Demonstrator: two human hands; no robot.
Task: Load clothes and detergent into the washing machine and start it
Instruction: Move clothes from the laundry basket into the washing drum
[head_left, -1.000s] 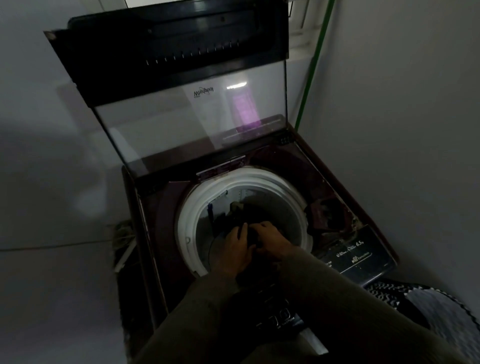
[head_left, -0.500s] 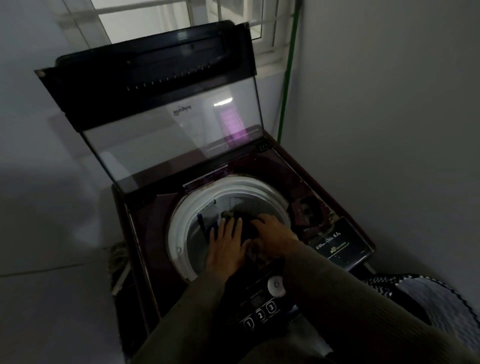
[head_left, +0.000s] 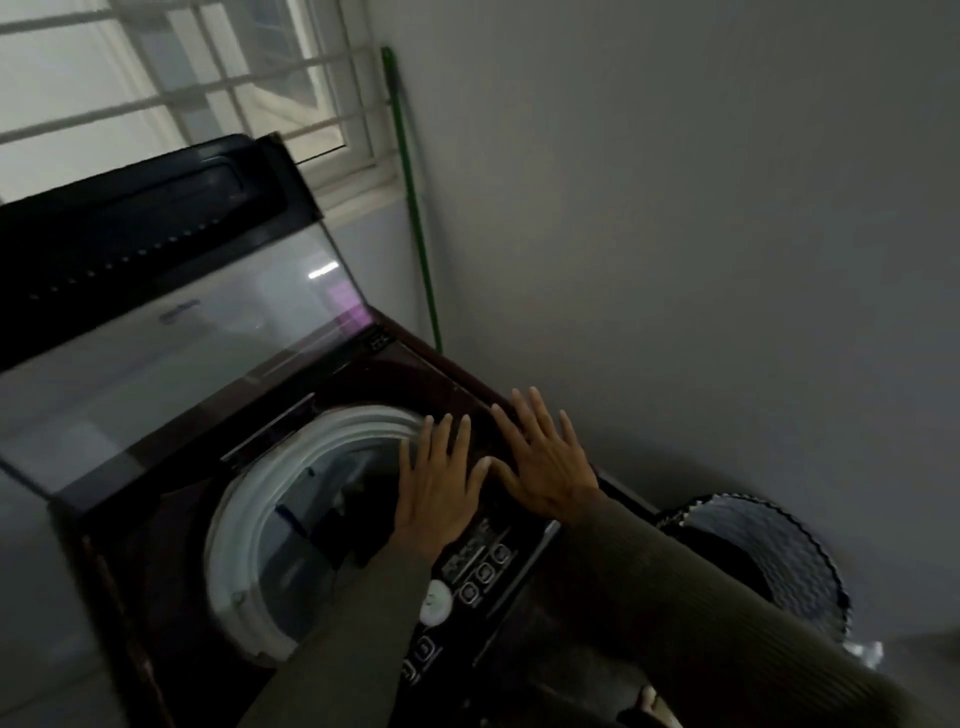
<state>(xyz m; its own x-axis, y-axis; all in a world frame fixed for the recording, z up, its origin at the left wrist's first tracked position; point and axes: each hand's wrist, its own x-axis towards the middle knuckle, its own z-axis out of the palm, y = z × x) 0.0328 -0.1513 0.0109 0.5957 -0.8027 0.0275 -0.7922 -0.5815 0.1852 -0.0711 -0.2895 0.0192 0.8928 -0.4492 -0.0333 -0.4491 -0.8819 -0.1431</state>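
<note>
A dark maroon top-loading washing machine (head_left: 171, 561) stands with its glass lid (head_left: 171, 353) raised. A white ring (head_left: 244, 525) frames the drum opening, and dark clothes (head_left: 358, 514) lie inside. My left hand (head_left: 436, 488) hovers flat with fingers spread over the drum's right edge. My right hand (head_left: 545, 462) is spread the same way just to its right, above the machine's right side. Both hands hold nothing. The control panel (head_left: 467, 577) with a white round button (head_left: 435, 603) lies under my left forearm.
A woven laundry basket (head_left: 779, 561) stands on the floor right of the machine. A green pole (head_left: 413, 197) leans in the corner by the grey wall. A barred window (head_left: 171, 83) sits behind the raised lid.
Both hands have come up out of the drum, let go of the dark clothes, and shifted right with fingers spread. The view has swung to the right.
</note>
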